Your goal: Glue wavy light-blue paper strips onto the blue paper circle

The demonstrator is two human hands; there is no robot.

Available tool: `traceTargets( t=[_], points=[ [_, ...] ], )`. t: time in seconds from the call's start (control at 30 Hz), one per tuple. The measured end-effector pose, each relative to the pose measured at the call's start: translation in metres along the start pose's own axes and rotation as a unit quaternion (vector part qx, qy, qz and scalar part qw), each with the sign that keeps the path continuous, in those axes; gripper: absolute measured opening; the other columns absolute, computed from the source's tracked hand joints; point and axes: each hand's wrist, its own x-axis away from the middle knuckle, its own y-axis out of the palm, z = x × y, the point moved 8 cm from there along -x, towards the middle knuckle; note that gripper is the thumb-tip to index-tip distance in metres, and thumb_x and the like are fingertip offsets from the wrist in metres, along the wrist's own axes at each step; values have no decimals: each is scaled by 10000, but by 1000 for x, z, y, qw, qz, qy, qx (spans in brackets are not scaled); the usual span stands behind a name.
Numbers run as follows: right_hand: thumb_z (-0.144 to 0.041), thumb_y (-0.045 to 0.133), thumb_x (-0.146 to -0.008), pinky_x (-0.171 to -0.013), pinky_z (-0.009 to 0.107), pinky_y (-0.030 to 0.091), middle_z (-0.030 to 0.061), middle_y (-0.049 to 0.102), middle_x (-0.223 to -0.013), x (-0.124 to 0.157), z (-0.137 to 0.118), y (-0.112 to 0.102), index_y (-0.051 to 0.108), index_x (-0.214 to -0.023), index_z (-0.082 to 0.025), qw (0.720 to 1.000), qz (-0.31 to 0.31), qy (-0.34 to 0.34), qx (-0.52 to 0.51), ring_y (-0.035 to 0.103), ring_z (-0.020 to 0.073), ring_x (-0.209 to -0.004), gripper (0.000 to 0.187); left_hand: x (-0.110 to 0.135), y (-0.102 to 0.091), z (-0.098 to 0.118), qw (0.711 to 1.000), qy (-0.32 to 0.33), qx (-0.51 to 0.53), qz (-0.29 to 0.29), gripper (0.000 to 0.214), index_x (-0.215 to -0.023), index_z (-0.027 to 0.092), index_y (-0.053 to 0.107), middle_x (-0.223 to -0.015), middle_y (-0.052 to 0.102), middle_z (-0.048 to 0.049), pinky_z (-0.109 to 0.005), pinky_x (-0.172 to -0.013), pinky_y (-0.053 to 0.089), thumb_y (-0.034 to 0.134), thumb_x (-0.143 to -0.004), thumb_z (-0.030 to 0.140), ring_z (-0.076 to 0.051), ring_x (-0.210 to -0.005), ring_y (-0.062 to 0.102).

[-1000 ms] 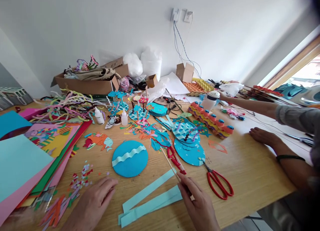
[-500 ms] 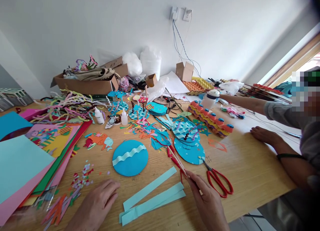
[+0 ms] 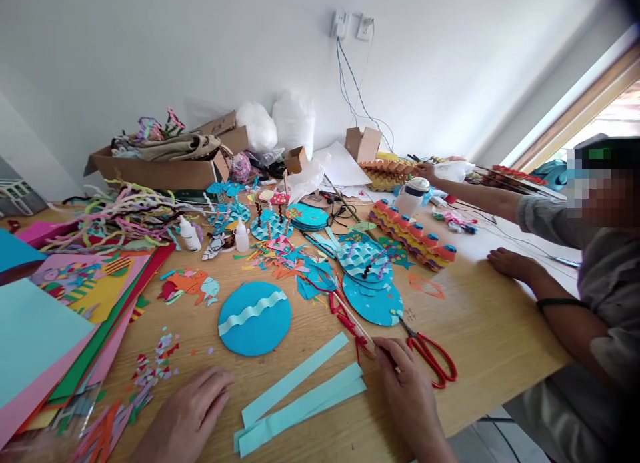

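Note:
My right hand (image 3: 407, 389) pinches the near end of a thin wooden stick (image 3: 354, 319) that slants up and left over the table. It sits just left of the red-handled scissors (image 3: 429, 356). My left hand (image 3: 187, 416) lies flat on the wood, fingers relaxed, holding nothing. Between my hands lie light blue paper strips (image 3: 300, 399). A blue paper disc with a pale wavy strip (image 3: 255, 316) lies just beyond them. More blue discs (image 3: 373, 296) with scale patterns lie past the stick's far end.
Stacked coloured paper sheets (image 3: 45, 336) cover the left side, with paper scraps (image 3: 155, 363) beside them. A cardboard box (image 3: 160, 166), glue bottles (image 3: 189, 235) and cut fish shapes (image 3: 193, 284) lie further back. Another person sits at the right, one hand (image 3: 510, 263) on the table, the other reaching far back.
My right hand slid the stick to the right, nearer the scissors. The view shifted slightly right. The other person's far hand reached further back.

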Motion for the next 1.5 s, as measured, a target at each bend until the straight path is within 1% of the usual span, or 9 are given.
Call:
traceTargets(
  t=[0.13,0.23,0.37,0.47,0.57,0.8,1.13,1.27,1.5],
  points=[
    [-347,399,-876,-683,290,487,81,649,-860,1,3,3,634,-858,-181,1000,-12,17,5,612,198,-780,288,1,11,-2,999,-26,12,-36,238,-832,279,657,-827,712,35,-188,-688,535,452,-762,179,-135,-758,674],
    [-337,400,-873,-697,299,488,82,654,-878,3,5,3,631,-870,-185,1000,-20,23,6,616,203,-800,276,1,19,5,998,-30,14,-58,248,-848,281,657,-862,705,23,-219,-717,537,461,-755,162,-149,-810,664],
    [-340,416,-864,-702,301,494,73,664,-869,4,8,-1,634,-856,-200,999,-17,27,9,622,204,-806,259,-3,26,14,997,-20,7,-73,279,-879,277,656,-906,699,8,-244,-746,536,465,-739,130,-162,-854,656],
    [-338,420,-855,-691,304,498,66,669,-850,4,15,-5,642,-835,-207,999,-6,32,25,625,205,-798,258,-3,32,13,997,-12,-1,-81,274,-880,276,657,-902,700,5,-248,-751,536,466,-746,133,-165,-855,658],
    [-321,418,-847,-694,310,499,68,673,-845,5,22,-7,641,-839,-197,999,-4,33,36,627,207,-799,256,-1,36,9,998,5,-3,-69,261,-877,282,649,-895,698,14,-233,-743,536,465,-757,141,-160,-842,662],
    [-345,419,-852,-684,308,496,76,674,-846,3,23,-2,643,-842,-198,998,-15,42,32,625,208,-786,268,2,31,10,999,31,-2,-42,248,-866,296,629,-863,696,44,-179,-714,532,484,-747,134,-139,-799,670],
    [-332,405,-855,-703,325,495,78,676,-869,-2,21,7,646,-853,-195,998,-30,43,42,623,213,-804,277,1,30,14,998,50,-10,-30,231,-866,293,637,-858,704,44,-175,-725,530,475,-768,160,-140,-794,673],
    [-291,401,-847,-711,332,494,77,680,-885,-2,25,9,646,-867,-195,997,-31,41,58,624,214,-817,264,1,31,14,998,50,-11,-34,235,-874,296,640,-862,705,45,-176,-731,530,478,-769,163,-141,-798,672],
    [-295,389,-843,-717,350,498,87,687,-864,-5,27,6,646,-854,-186,996,-38,21,83,629,225,-812,279,0,22,15,999,36,-5,-27,271,-877,298,644,-860,707,50,-165,-707,534,449,-768,145,-132,-789,675]
  ],
)
